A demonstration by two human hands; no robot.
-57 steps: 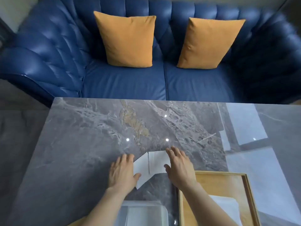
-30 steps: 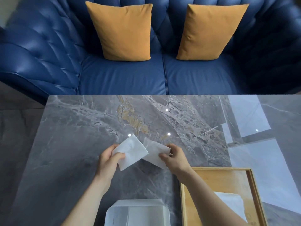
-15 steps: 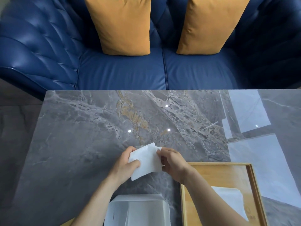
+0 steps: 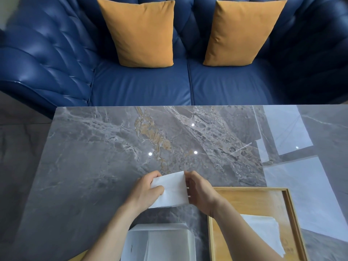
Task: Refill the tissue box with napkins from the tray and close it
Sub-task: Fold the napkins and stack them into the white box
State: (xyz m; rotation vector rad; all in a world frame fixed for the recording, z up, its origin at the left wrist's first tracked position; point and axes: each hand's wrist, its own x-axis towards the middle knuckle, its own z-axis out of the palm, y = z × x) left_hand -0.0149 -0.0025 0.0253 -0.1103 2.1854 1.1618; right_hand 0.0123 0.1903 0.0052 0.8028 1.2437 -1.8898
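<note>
A folded white napkin [image 4: 172, 191] is held just above the marble table between both hands. My left hand [image 4: 146, 191] grips its left edge and my right hand [image 4: 200, 191] pinches its right edge. The translucent white tissue box [image 4: 160, 242] stands open at the table's near edge, below the hands, with white paper showing inside. To the right lies a wooden tray [image 4: 290, 204] holding more white napkins [image 4: 263, 230], partly hidden by my right forearm.
The grey marble table [image 4: 94, 157] stretches ahead and to the left of the hands. Behind it stands a blue tufted sofa [image 4: 143, 85] with two orange cushions [image 4: 141, 32]. Bright window reflections lie on the table's right side.
The napkin lay spread flat under both hands, then was lifted and folded in half. Now both hands hold it as one folded rectangle, closer together.
</note>
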